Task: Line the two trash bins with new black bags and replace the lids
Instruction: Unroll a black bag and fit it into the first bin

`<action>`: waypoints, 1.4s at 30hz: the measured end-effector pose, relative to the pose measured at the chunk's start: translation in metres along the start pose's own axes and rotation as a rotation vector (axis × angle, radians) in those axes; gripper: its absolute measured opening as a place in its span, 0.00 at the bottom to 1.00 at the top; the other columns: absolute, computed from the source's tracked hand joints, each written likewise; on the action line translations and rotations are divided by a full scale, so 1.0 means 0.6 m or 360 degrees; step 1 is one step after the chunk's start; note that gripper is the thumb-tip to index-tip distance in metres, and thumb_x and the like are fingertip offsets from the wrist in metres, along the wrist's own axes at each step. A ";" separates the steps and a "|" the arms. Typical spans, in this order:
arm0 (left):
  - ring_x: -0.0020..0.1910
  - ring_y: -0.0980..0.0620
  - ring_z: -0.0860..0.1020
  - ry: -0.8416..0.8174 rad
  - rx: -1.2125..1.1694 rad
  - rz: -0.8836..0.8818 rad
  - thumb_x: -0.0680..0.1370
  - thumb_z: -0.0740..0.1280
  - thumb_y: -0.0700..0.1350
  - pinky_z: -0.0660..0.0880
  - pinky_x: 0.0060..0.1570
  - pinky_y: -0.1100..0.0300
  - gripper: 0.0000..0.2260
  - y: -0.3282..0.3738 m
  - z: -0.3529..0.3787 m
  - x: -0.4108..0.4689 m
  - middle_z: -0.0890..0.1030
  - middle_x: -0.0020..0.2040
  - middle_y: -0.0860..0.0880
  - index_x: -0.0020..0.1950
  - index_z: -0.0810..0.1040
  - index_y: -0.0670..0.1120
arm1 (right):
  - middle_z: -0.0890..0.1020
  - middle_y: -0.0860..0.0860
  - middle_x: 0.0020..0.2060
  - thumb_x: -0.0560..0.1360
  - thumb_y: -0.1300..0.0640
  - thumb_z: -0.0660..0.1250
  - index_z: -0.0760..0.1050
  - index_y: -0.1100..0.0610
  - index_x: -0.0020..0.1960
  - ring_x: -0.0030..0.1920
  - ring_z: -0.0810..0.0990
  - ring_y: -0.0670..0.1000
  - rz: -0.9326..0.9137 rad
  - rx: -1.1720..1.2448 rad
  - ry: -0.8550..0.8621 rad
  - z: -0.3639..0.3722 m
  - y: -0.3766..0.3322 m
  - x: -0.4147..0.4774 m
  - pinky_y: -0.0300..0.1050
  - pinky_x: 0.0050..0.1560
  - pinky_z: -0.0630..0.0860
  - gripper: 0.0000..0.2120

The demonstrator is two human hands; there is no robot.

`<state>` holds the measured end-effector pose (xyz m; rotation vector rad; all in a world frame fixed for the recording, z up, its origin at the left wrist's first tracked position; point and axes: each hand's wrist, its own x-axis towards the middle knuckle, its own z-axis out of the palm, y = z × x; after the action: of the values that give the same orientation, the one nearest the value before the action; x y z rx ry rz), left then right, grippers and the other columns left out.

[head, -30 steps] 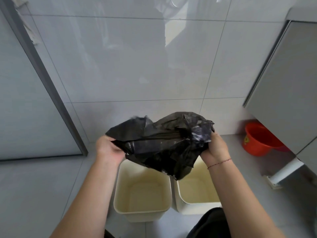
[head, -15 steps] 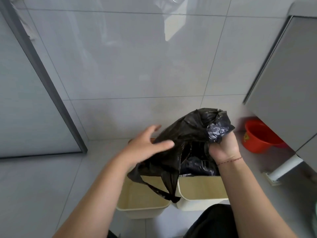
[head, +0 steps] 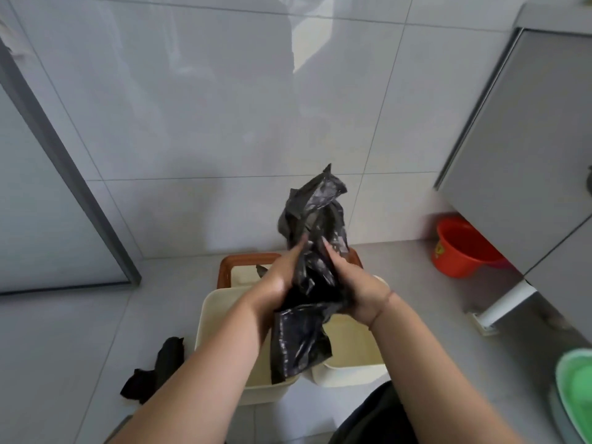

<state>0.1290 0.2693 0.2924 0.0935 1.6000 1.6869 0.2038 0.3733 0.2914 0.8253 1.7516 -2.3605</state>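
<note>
A crumpled black bag is pressed between my left hand and my right hand, with its top sticking up and its lower end hanging down. Below it stand two cream bins side by side: the left bin and the right bin, both unlined and without lids. A brown-rimmed lid lies flat on the floor behind the bins, against the wall. Another black bag lies crumpled on the floor left of the left bin.
A tiled wall runs close behind the bins. A grey cabinet on a white leg stands at the right, with a red bucket under it. A green basin shows at the right edge. A grey door frame is at the left.
The bag was spread wide between both hands, then held by the right hand alone; now both hands squeeze it into a narrow upright bundle. The view has tilted down, showing the lid and floor bag.
</note>
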 end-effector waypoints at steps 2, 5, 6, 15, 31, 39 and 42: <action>0.55 0.44 0.80 -0.0077 0.0214 -0.0035 0.83 0.53 0.40 0.76 0.32 0.72 0.18 -0.001 0.016 0.005 0.74 0.66 0.35 0.68 0.68 0.32 | 0.86 0.53 0.36 0.71 0.59 0.71 0.79 0.61 0.51 0.35 0.85 0.47 -0.0121 0.0042 0.0032 -0.005 0.004 0.009 0.40 0.38 0.81 0.10; 0.62 0.43 0.77 0.0187 0.0061 -0.0149 0.81 0.56 0.38 0.73 0.54 0.61 0.15 0.007 0.018 0.020 0.78 0.62 0.36 0.63 0.74 0.32 | 0.83 0.54 0.31 0.74 0.68 0.65 0.78 0.66 0.51 0.29 0.81 0.50 -0.0183 -0.0028 0.0427 -0.042 0.000 0.014 0.38 0.28 0.78 0.07; 0.54 0.46 0.81 0.0246 -0.0110 -0.0124 0.81 0.57 0.37 0.75 0.50 0.62 0.13 0.006 0.007 0.024 0.83 0.53 0.37 0.59 0.76 0.32 | 0.82 0.53 0.32 0.75 0.67 0.64 0.79 0.62 0.50 0.30 0.79 0.51 -0.0179 -0.0044 0.0539 -0.058 0.001 0.016 0.38 0.27 0.77 0.06; 0.52 0.43 0.81 0.0770 -0.0813 -0.0119 0.77 0.60 0.46 0.77 0.56 0.44 0.16 -0.012 -0.070 0.099 0.80 0.60 0.42 0.62 0.77 0.43 | 0.79 0.58 0.40 0.82 0.60 0.50 0.71 0.59 0.66 0.38 0.78 0.58 -0.0055 0.1181 0.1018 -0.238 0.004 -0.008 0.49 0.56 0.74 0.17; 0.56 0.55 0.76 -0.0305 0.1201 0.0533 0.67 0.74 0.51 0.72 0.54 0.61 0.30 -0.054 0.080 0.067 0.78 0.59 0.55 0.67 0.68 0.55 | 0.78 0.62 0.62 0.77 0.45 0.61 0.72 0.66 0.66 0.60 0.77 0.60 0.0146 -0.0190 0.0332 -0.226 -0.013 0.028 0.56 0.67 0.71 0.27; 0.42 0.45 0.77 0.0393 0.0344 0.0016 0.77 0.64 0.41 0.73 0.45 0.56 0.03 -0.070 0.078 0.106 0.80 0.45 0.43 0.49 0.76 0.44 | 0.58 0.51 0.76 0.68 0.31 0.64 0.54 0.47 0.76 0.74 0.61 0.56 0.0059 0.0071 0.0827 -0.251 0.033 -0.043 0.65 0.68 0.59 0.43; 0.51 0.42 0.79 0.0268 0.0243 -0.0109 0.77 0.64 0.44 0.76 0.55 0.50 0.08 -0.082 0.094 0.114 0.81 0.52 0.42 0.55 0.77 0.45 | 0.65 0.48 0.73 0.51 0.28 0.74 0.45 0.46 0.78 0.67 0.70 0.49 -0.0052 0.0126 0.0379 -0.203 0.061 -0.070 0.50 0.66 0.70 0.65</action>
<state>0.1372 0.3489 0.2302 -0.0273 1.8360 1.5529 0.2981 0.4615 0.2556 1.1408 1.7744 -2.4544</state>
